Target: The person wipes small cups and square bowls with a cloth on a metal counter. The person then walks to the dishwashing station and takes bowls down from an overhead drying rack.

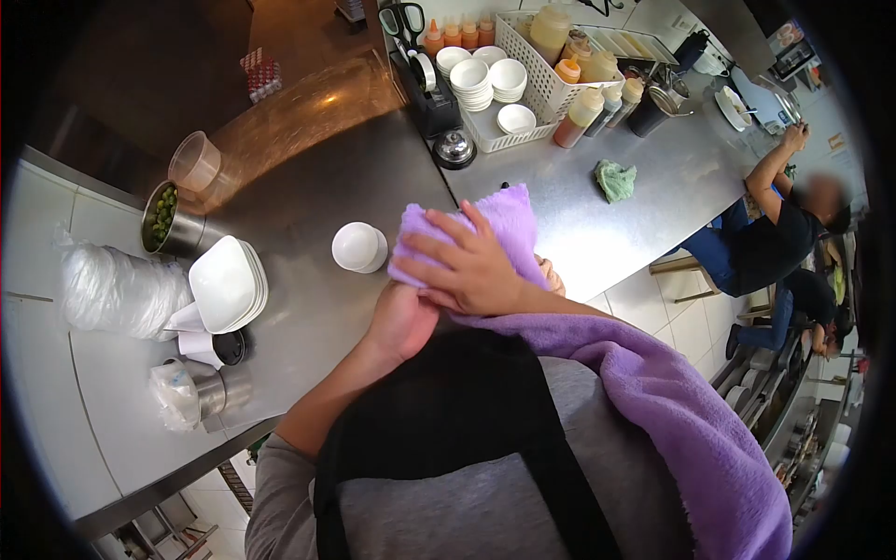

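Note:
A fluffy purple towel [511,217] is bunched between my two hands, above the steel counter. My right hand [471,266] lies flat on top of it with the fingers spread. Beneath it is my left hand [407,322]; its wrist and the base of the thumb show, while the towel and my right hand cover its fingers. Some fingertips [553,276] peek out past the towel's right edge, and I cannot tell which hand they belong to. From my shoulder hangs a long purple stretch of towel [686,401]. A white bowl [357,246] stands just left of my hands.
Square white dishes [227,283] are stacked at the left, by a plastic-wrapped bundle [126,289]. At the back are a service bell [455,147], small white bowls [471,84] and sauce bottles [579,117]. A green cloth [615,180] lies to the right. Another person [761,233] sits beyond the counter.

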`<state>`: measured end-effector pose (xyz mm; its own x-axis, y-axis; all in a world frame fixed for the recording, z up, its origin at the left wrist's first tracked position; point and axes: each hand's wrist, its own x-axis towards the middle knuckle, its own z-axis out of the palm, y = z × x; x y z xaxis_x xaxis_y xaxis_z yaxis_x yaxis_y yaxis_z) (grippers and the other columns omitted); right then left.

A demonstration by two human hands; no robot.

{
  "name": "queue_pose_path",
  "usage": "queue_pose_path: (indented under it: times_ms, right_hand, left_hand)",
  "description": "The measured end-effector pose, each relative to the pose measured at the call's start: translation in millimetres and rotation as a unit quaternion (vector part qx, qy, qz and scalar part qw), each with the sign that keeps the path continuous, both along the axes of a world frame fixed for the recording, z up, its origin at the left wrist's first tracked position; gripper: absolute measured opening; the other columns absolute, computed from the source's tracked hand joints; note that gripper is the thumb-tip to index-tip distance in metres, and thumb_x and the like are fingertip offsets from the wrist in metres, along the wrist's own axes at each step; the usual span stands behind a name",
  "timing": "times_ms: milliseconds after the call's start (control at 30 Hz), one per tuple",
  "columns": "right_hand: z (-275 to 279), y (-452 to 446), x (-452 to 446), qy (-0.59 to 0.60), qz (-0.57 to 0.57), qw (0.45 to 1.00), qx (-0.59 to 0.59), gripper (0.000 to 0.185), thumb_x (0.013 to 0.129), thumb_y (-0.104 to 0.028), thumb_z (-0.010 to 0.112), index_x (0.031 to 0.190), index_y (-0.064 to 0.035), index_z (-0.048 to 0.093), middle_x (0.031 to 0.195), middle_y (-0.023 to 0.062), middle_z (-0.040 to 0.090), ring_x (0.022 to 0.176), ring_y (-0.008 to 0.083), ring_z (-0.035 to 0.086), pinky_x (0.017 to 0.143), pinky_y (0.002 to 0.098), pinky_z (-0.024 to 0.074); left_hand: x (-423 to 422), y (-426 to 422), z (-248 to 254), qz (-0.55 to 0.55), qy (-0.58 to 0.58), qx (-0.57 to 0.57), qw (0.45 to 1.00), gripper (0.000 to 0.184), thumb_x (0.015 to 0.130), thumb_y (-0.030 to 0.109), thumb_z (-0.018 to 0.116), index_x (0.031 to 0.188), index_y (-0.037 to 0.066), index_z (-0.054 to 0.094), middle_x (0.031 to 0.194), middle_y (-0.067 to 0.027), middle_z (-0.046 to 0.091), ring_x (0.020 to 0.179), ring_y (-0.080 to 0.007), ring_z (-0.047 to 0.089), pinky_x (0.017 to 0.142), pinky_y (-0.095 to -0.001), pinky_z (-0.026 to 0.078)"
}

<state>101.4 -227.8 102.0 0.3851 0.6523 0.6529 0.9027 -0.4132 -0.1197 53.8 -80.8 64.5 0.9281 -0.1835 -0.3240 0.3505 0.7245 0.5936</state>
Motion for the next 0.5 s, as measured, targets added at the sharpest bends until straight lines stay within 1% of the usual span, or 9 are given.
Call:
queue_pose_path:
  times_ms: [67,133,200,233,300,333,367,433,500]
  right_hand:
    - [8,5,5,0.055,-0.006,0.998,-0.005,0.028,0.082,-0.017,0.056,0.109,-0.0122,0.062,0.115,0.0072,0.058,0.106,0.0298,0.053,0.092,0.0459,0.0403]
    - [6,9,11,0.113,-0.016,0.993,-0.009,0.024,0.085,-0.020,0.054,0.106,-0.0103,0.062,0.108,0.0078,0.060,0.100,0.0299,0.054,0.087,0.0431,0.0423]
    - [-3,17,18,0.303,-0.042,0.931,0.198,0.014,0.081,-0.020,0.058,0.088,-0.0095,0.063,0.084,0.0074,0.057,0.082,0.0292,0.053,0.073,0.0411,0.0416]
    - [-3,23,15,0.304,-0.041,0.931,0.197,0.014,0.081,-0.020,0.058,0.088,-0.0095,0.063,0.084,0.0074,0.057,0.082,0.0292,0.053,0.073,0.0411,0.0416]
    - [2,38,6,0.501,-0.055,0.716,0.482,0.012,0.081,-0.017,0.056,0.086,-0.0074,0.062,0.076,0.0089,0.054,0.074,0.0310,0.050,0.068,0.0412,0.0409]
    - [6,40,7,0.209,-0.092,0.891,0.393,0.009,0.081,-0.013,0.055,0.077,-0.0063,0.060,0.073,0.0078,0.054,0.070,0.0300,0.050,0.063,0.0416,0.0412]
    - [13,36,7,0.209,-0.091,0.891,0.392,0.009,0.081,-0.013,0.055,0.077,-0.0063,0.060,0.073,0.0078,0.054,0.070,0.0300,0.050,0.063,0.0416,0.0412]
    - [29,24,6,0.113,0.005,0.978,0.173,0.012,0.081,-0.012,0.057,0.070,-0.0069,0.058,0.074,0.0079,0.055,0.069,0.0293,0.050,0.062,0.0399,0.0410]
    - [30,25,11,0.110,0.021,0.981,0.158,0.023,0.088,-0.008,0.051,0.066,-0.0069,0.056,0.065,0.0091,0.049,0.060,0.0231,0.048,0.057,0.0316,0.0393]
  left_hand:
    - [-2,1,7,-0.016,0.018,-0.103,0.994,0.029,0.098,0.014,0.040,0.125,0.004,0.046,0.116,-0.0059,0.055,0.098,-0.0123,0.056,0.088,-0.0294,0.045]
    - [-8,0,27,-0.021,-0.010,-0.035,0.999,0.024,0.099,0.015,0.042,0.117,0.004,0.053,0.109,-0.0046,0.057,0.094,-0.0099,0.054,0.086,-0.0268,0.044]
    - [-9,0,27,-0.024,-0.024,0.000,0.999,0.022,0.099,0.015,0.043,0.113,0.004,0.057,0.105,-0.0040,0.059,0.092,-0.0087,0.054,0.085,-0.0255,0.044]
    - [-10,2,19,-0.033,-0.122,0.138,0.982,0.022,0.098,0.014,0.045,0.111,0.003,0.059,0.107,-0.0046,0.059,0.100,-0.0116,0.053,0.090,-0.0282,0.042]
    - [-14,4,15,-0.040,-0.216,0.273,0.936,0.021,0.097,0.012,0.046,0.109,0.002,0.061,0.109,-0.0051,0.059,0.108,-0.0145,0.053,0.096,-0.0309,0.040]
    - [-17,2,17,-0.017,-0.155,0.198,0.968,0.021,0.097,0.011,0.047,0.110,0.002,0.060,0.107,-0.0048,0.059,0.104,-0.0143,0.053,0.093,-0.0305,0.041]
    - [-20,1,18,0.006,-0.090,0.120,0.989,0.021,0.097,0.009,0.047,0.110,0.001,0.060,0.105,-0.0045,0.059,0.100,-0.0141,0.054,0.090,-0.0300,0.042]
    - [-23,-2,28,0.013,-0.102,0.104,0.989,0.020,0.097,0.011,0.049,0.107,0.000,0.062,0.096,-0.0031,0.059,0.090,-0.0122,0.052,0.082,-0.0285,0.042]
    - [-21,3,30,0.021,-0.120,0.089,0.989,0.020,0.096,0.013,0.051,0.104,-0.001,0.064,0.086,-0.0017,0.059,0.080,-0.0103,0.051,0.073,-0.0270,0.042]
